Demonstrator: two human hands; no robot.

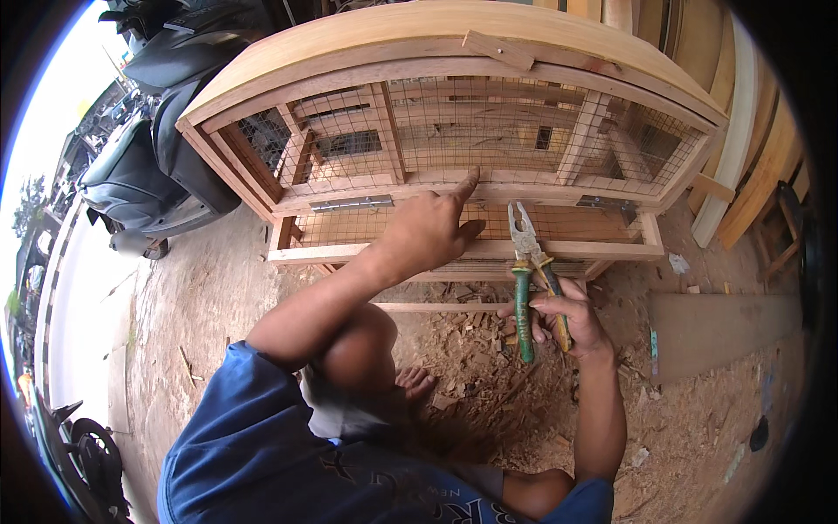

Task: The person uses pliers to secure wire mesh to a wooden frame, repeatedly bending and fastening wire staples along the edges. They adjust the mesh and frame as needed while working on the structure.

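Note:
In front of me stands a wooden cage point(419, 35) with a framed door of wire mesh point(480, 122). My left hand point(423, 229) rests at the door's lower rail. Its index finger reaches out to the mesh's bottom edge, the thumb stands apart, and the other fingers curl under with nothing visible in them. Gripped in my right hand point(572, 316) is a pair of combination pliers point(525, 243) with green and yellow handles. The pliers' jaws point up toward the rail, slightly parted, near the left hand. Metal hinges point(352, 203) sit along the rail on both sides.
A dark motorbike point(148, 175) is parked close to the cage's left side. Wooden boards point(742, 131) lean at the right, above a flat panel point(724, 336) on the ground. Wood shavings and offcuts point(489, 384) litter the floor beneath me. A small wooden turn-latch point(497, 50) tops the door.

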